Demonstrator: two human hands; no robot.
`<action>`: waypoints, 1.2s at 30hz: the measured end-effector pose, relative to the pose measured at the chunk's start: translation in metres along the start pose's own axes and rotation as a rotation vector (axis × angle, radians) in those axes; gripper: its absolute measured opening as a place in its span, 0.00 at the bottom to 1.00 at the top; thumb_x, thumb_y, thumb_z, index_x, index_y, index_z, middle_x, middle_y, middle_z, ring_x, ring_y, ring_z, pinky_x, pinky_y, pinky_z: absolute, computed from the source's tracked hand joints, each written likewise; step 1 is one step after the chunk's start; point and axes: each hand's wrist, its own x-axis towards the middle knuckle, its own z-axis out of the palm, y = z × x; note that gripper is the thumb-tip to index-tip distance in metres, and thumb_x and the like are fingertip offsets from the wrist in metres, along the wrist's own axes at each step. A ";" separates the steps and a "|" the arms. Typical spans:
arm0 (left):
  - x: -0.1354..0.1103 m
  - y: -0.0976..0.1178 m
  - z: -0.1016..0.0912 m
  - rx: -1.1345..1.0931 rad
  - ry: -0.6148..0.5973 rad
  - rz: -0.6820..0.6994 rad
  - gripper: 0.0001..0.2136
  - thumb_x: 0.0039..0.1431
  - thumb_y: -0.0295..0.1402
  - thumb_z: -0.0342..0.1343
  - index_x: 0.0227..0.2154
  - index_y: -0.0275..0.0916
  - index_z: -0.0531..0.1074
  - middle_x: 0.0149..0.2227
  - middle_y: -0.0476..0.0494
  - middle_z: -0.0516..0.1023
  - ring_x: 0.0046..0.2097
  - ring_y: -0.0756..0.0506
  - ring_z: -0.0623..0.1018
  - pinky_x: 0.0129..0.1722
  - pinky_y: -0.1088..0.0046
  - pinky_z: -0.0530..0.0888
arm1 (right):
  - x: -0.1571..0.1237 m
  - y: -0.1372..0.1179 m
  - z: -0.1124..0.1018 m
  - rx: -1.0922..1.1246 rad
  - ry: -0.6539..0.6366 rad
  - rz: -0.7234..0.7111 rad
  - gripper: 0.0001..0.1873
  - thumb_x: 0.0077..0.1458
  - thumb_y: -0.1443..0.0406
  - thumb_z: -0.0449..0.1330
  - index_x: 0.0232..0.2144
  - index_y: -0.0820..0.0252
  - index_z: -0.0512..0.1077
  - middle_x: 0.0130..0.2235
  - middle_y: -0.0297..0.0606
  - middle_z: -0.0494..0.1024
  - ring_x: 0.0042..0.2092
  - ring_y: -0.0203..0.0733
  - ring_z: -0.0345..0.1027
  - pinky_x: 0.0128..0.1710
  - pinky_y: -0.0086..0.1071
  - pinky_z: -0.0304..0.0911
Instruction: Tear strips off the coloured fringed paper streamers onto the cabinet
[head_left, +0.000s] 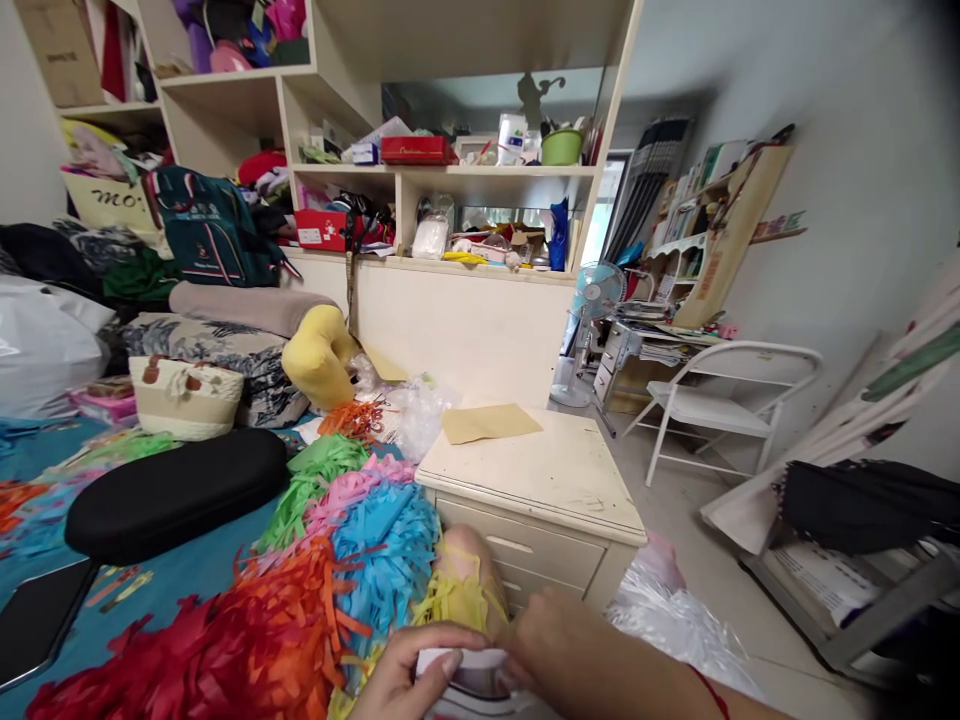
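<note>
At the bottom centre, my left hand (416,668) is closed on a white-rimmed object (476,660), its thumb lying along the rim. My right hand (551,640) is curled at the object's right end, its fingertips mostly hidden. The object's lower part leaves the picture, so its kind is unclear. Just beyond the hands, yellow paper fringe (457,600) lies over my bent knee (461,550). Blue fringe (386,550), orange fringe (289,620) and red fringe (165,665) are heaped to the left of my left hand.
A cream cabinet (555,470) with brown paper (491,424) on top stands ahead. On the bed lie a black case (180,490), a dark tablet-like device (45,620) and green fringe (319,480). Crinkled clear plastic (675,630) is on the floor at right, near a white folding chair (720,400).
</note>
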 end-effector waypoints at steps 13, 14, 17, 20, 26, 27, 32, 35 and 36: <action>0.013 -0.018 -0.015 -0.133 -0.031 0.043 0.17 0.59 0.47 0.53 0.39 0.42 0.79 0.44 0.40 0.81 0.48 0.38 0.76 0.52 0.62 0.69 | -0.003 0.023 -0.002 0.544 0.073 -0.020 0.16 0.66 0.63 0.49 0.50 0.53 0.73 0.39 0.32 0.82 0.37 0.35 0.77 0.37 0.21 0.68; 0.012 -0.018 -0.016 -0.160 -0.033 0.050 0.16 0.59 0.46 0.54 0.39 0.42 0.80 0.44 0.40 0.81 0.48 0.39 0.76 0.52 0.62 0.68 | -0.008 0.022 0.004 0.702 0.107 0.016 0.17 0.66 0.63 0.48 0.52 0.53 0.72 0.44 0.35 0.81 0.43 0.37 0.76 0.43 0.25 0.68; 0.010 -0.015 -0.018 -0.239 -0.067 0.039 0.13 0.59 0.44 0.55 0.37 0.43 0.80 0.44 0.40 0.80 0.49 0.39 0.75 0.52 0.62 0.67 | -0.021 0.015 0.029 1.017 0.258 0.100 0.17 0.65 0.61 0.50 0.50 0.53 0.73 0.50 0.40 0.78 0.52 0.43 0.71 0.53 0.36 0.64; 0.010 -0.012 -0.021 -0.305 -0.159 0.052 0.14 0.58 0.45 0.56 0.35 0.42 0.80 0.44 0.40 0.79 0.48 0.39 0.75 0.50 0.62 0.67 | -0.030 0.008 0.049 1.102 0.366 0.052 0.15 0.63 0.62 0.53 0.49 0.49 0.74 0.50 0.38 0.78 0.52 0.42 0.71 0.53 0.35 0.65; 0.008 -0.004 -0.028 -0.337 -0.322 0.062 0.15 0.60 0.45 0.54 0.39 0.41 0.79 0.44 0.39 0.77 0.48 0.39 0.74 0.49 0.62 0.66 | -0.037 0.007 0.058 1.067 0.423 -0.032 0.22 0.57 0.66 0.61 0.53 0.45 0.69 0.50 0.36 0.78 0.52 0.41 0.71 0.52 0.32 0.66; 0.007 -0.003 -0.029 -0.327 -0.337 0.054 0.15 0.61 0.45 0.53 0.39 0.42 0.78 0.45 0.39 0.76 0.49 0.39 0.73 0.50 0.62 0.65 | -0.038 0.007 0.058 1.065 0.428 -0.027 0.22 0.57 0.67 0.61 0.53 0.45 0.70 0.50 0.36 0.78 0.52 0.42 0.71 0.52 0.32 0.66; 0.000 -0.019 -0.023 -0.259 -0.216 0.193 0.09 0.61 0.38 0.55 0.40 0.43 0.77 0.43 0.40 0.75 0.46 0.41 0.74 0.46 0.66 0.68 | -0.044 0.006 0.063 1.001 0.504 0.004 0.20 0.57 0.67 0.61 0.51 0.44 0.72 0.48 0.36 0.79 0.49 0.42 0.73 0.51 0.33 0.68; -0.001 -0.033 -0.019 -0.279 -0.158 0.279 0.08 0.59 0.34 0.57 0.40 0.45 0.77 0.42 0.41 0.76 0.44 0.41 0.76 0.43 0.68 0.69 | -0.046 0.005 0.063 1.025 0.518 0.003 0.20 0.56 0.67 0.62 0.51 0.44 0.72 0.47 0.37 0.79 0.48 0.42 0.74 0.49 0.33 0.69; -0.001 -0.035 -0.018 -0.298 -0.164 0.271 0.07 0.59 0.34 0.58 0.40 0.45 0.78 0.42 0.41 0.77 0.45 0.41 0.76 0.43 0.68 0.70 | -0.046 0.005 0.063 1.035 0.523 0.005 0.20 0.55 0.67 0.62 0.50 0.44 0.73 0.47 0.36 0.79 0.48 0.42 0.74 0.49 0.32 0.69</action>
